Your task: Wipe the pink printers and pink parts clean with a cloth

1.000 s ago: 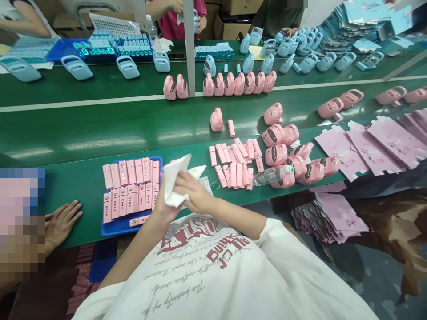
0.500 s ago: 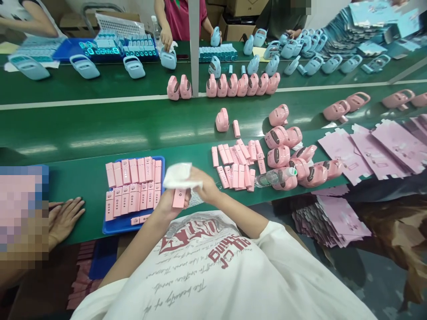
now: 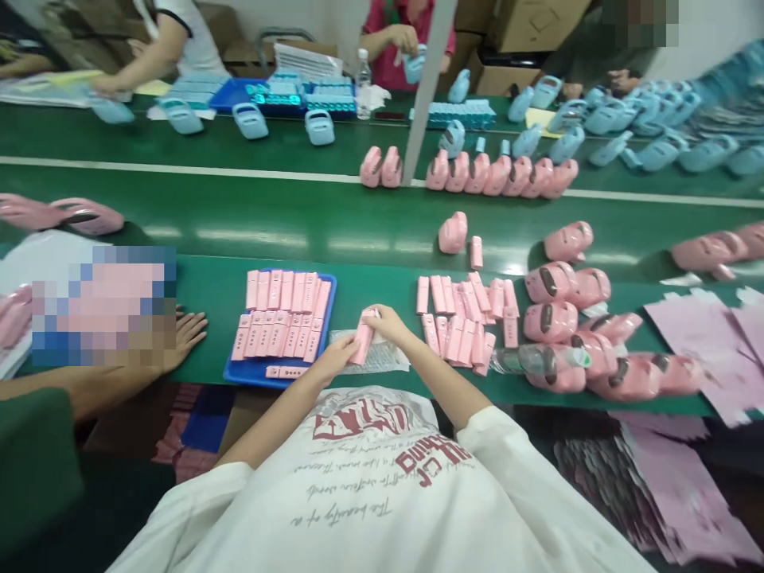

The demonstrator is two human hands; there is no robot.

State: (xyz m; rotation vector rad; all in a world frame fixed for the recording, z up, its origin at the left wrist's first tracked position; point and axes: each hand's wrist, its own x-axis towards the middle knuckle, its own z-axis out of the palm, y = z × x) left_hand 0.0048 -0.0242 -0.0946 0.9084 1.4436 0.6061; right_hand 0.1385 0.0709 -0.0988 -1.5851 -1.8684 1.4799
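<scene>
Near the front edge of the bench (image 3: 377, 285), the left hand (image 3: 339, 358) is gripping a pink box's (image 3: 361, 342) near end. Just beyond the right edge of the tray (image 3: 243, 371), the box is pointing lengthwise away and slightly rightward, the right hand (image 3: 389, 325) pinching its far end.

White T-shirt (image 3: 382, 549) of the person wearing the camera, lettering inverted to the viewer. The line of grey script (image 3: 340, 513) nearest the lower edge of the view reads "The beauty of a"; the script lines above it are too blurred for a certain reading. Beside them, the dark-red print (image 3: 434, 463) shows "thing", with what appears to be "ALL" next to it. The large red letters (image 3: 358, 418) across the cloth are distorted by folds and illegible. Pink stick-shaped units (image 3: 276, 334) in the blue tray (image 3: 239, 370): columns of small dark round symbols, too small to identify.
</scene>
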